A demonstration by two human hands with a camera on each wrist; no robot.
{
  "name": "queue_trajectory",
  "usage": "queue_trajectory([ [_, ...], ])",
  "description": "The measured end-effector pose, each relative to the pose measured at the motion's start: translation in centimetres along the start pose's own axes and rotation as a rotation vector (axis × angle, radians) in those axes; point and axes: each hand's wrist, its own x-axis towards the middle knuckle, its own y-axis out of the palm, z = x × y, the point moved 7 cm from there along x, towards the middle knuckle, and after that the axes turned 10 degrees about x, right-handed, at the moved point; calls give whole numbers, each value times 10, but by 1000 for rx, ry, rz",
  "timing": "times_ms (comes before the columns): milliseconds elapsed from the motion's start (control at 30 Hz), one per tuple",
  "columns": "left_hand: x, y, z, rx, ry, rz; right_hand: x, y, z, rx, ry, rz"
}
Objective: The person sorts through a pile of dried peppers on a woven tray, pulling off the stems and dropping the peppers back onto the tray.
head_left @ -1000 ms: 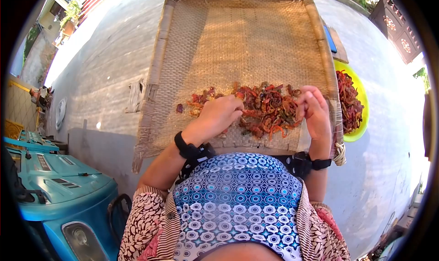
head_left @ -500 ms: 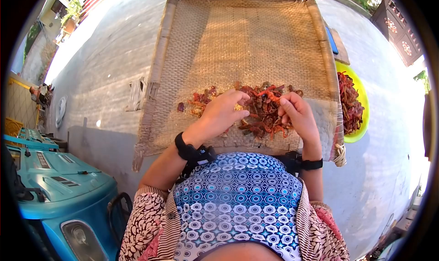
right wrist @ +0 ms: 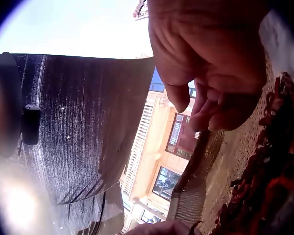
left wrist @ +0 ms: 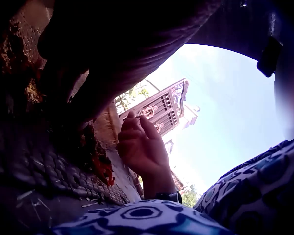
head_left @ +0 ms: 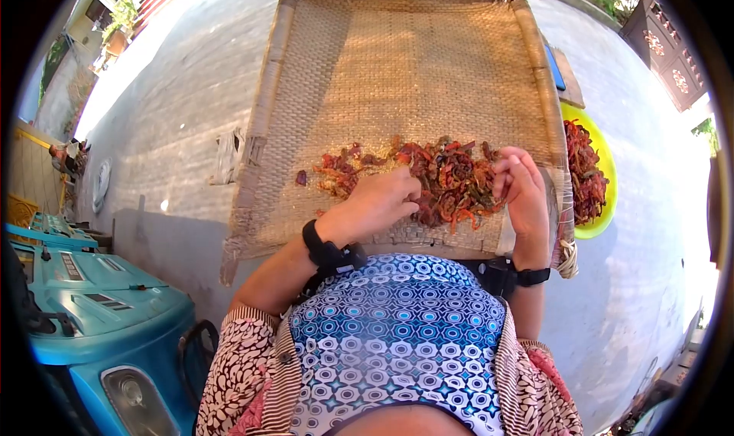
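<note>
Dried red chilies [head_left: 451,180] lie heaped on the near part of a large woven tray [head_left: 397,61]. The left hand [head_left: 378,201] is over the left side of the heap, its fingers curled down and their tips partly hidden. A thin dark piece of dried chili [right wrist: 195,228] shows at that hand's fingertips in the right wrist view. At the heap's right edge the right hand [head_left: 524,188] is raised, fingers loosely bent with nothing visible between them. A smaller scatter of red and orange chili pieces [head_left: 336,172] lies beyond the left hand.
To the right of the tray stands a yellow-green basin [head_left: 608,165] filled with dried chilies. A board [head_left: 567,69] with a blue object lies beyond it. A teal vehicle [head_left: 115,306] is at the lower left, on concrete ground.
Half a second ago the right hand held a red chili over the heap near the left hand; it has since moved right without it. The left hand's fingers have curled down.
</note>
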Motion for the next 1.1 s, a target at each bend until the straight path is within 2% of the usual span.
queue_trajectory([
  [167, -3, -19, 3, -96, -96, -66, -13, 53, -27, -617, 259, 340],
  [267, -5, -21, 10, -173, -171, -70, -15, 64, -38, -752, 151, 437],
  [467, -9, -22, 22, -382, -296, -35, -13, 77, -34, -1046, 93, 486],
  [600, -11, -21, 32, -354, -242, -94, -14, 80, -38, -1170, 4, 521],
  [700, -12, -16, 37, -419, -230, -137, -12, 78, -37, -1045, 133, 426],
  [800, -13, -19, 34, -381, -253, -71, -7, 62, -32, -788, 117, 286],
  [833, -13, -18, 35, -374, -254, -54, -3, 52, -31, -595, 62, 220],
  [933, -13, -14, 39, -398, -297, 1, 5, 18, -5, -319, 31, 3],
  [1033, -18, -17, 37, -474, -393, 52, 12, -32, 23, 129, -160, -185],
  [1100, -17, -17, 33, -484, -400, 61, 18, -63, 29, 662, -218, -228],
])
